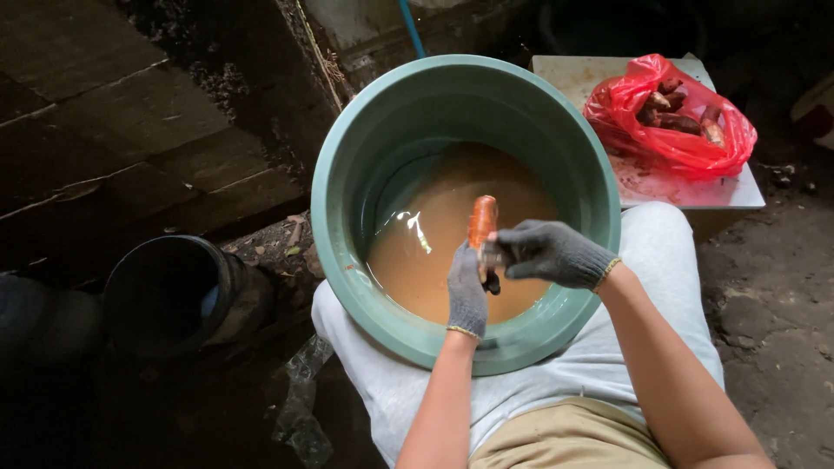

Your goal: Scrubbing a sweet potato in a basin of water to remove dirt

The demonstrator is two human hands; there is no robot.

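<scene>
Head view, looking straight down at a seated person's lap; a large green basin (347,148) rests between the knees, part-filled with muddy brown water (434,252), placed close so both hands can work over it. The left hand (466,291), in a grey knit glove, is closed around the lower end of an orange carrot (482,221), holding it upright above the water, likely so drips and scrapings fall back into the basin; the right hand (549,252), also gloved, is clamped together on a small dark tool (492,271) pressed against the carrot's lower part; what kind of tool it is cannot be told. Behind the basin, upper right, a pale board (695,193) carries a crumpled red plastic bag (686,148), open at the top, with brownish roots (673,108) showing inside; no label is visible on it. At lower left stands a dark round bucket (174,291) on dim, dirty ground.
</scene>
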